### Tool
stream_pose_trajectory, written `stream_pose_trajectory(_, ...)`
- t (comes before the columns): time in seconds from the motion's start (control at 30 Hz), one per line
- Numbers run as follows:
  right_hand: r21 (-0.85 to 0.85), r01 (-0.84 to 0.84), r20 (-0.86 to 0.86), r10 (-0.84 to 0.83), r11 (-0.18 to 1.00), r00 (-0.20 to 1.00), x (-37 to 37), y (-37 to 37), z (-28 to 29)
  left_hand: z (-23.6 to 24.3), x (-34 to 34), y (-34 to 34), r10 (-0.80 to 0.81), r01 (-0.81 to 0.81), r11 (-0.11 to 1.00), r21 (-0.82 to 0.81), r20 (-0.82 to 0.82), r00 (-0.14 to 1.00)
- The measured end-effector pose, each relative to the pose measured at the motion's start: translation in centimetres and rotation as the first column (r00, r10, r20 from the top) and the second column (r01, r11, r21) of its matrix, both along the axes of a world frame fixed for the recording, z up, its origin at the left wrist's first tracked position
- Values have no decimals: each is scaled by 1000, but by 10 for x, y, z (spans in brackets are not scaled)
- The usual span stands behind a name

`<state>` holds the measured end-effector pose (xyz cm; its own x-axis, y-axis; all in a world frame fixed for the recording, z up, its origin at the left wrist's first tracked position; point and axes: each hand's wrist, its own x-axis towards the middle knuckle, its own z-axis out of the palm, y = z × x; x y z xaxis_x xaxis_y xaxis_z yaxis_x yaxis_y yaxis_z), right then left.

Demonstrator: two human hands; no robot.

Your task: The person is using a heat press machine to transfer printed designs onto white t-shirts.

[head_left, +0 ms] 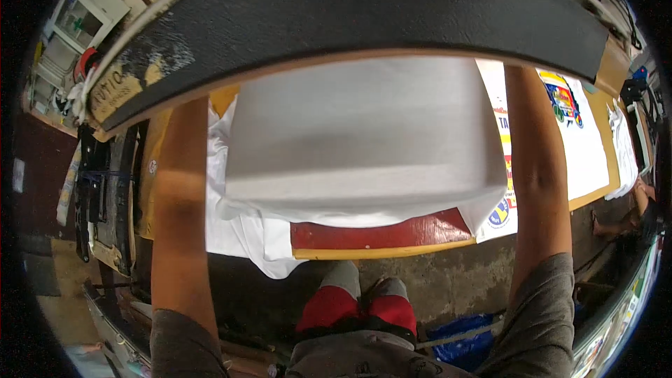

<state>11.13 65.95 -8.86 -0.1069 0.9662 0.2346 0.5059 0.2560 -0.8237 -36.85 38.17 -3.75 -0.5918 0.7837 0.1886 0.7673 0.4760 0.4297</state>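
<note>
Frame: we see the black frame (364, 7) arcing across at 12 o'clock.
Cloth: white fabric (357, 140) lies beneath, on the table (381, 234).
Hands: hidden behind the frame; grip unclear.
Tip: we judge that even pressure is best.

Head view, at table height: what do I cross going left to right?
Left forearm → white cloth on the red-edged board → right forearm → printed sheets. Both hands are hidden behind the black frame.
</note>
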Motion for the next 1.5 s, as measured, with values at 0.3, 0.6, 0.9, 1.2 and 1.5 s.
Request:
stream_pose_trajectory(0.3,-357,-450,-686,98,818,721,76,-220,-43,-63,113,-183,-347,-137,914,381,912,219)
stream_pose_trajectory(0.6,-239,-351,-755,54,905,654,121,-288,13,-24,140,-247,-463,-168,818,550,803,375)
stream_pose_trajectory(0.9,-281,-187,-193,135,941,972,138,-271,-16,-76,96,-249,-156,-270,917,292,889,430)
stream_pose_trajectory(1.2,-380,-251,-388,93,890,917,79,-216,-5,-120,75,-149,-190,-183,971,152,959,-210)
stream_pose_trajectory(1.5,-552,-172,-440,-109,816,891,73,-185,-28,-86,39,-168,-342,-124,887,444,815,468)
